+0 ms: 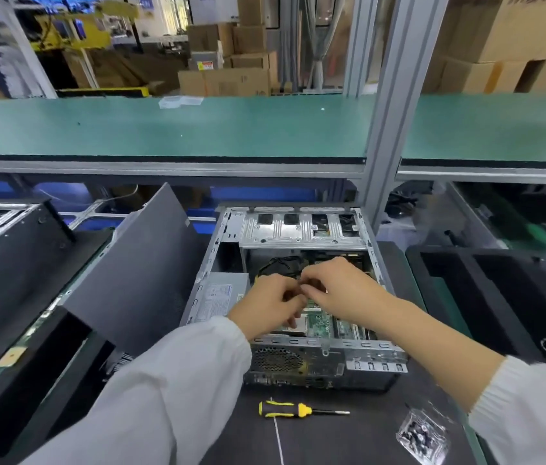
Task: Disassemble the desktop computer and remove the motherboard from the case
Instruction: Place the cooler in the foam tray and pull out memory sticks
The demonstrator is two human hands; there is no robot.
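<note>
An open grey computer case (379, 355) lies on the dark mat, its side panel off. Inside, the green motherboard (318, 322) shows below my hands, with black cables (281, 263) behind and a silver power supply (221, 293) at the left. My left hand (270, 308) and my right hand (338, 290) meet over the middle of the board, fingers curled and pinching something small between them. What they pinch is hidden by the fingers. A metal drive cage (298, 228) spans the far end of the case.
A yellow-and-black screwdriver (295, 410) lies on the mat in front of the case. A clear bag of screws (421, 434) sits at the lower right. The removed dark side panel (137, 263) leans at the left, beside another case (3, 229). Black foam trays (500, 297) stand at the right.
</note>
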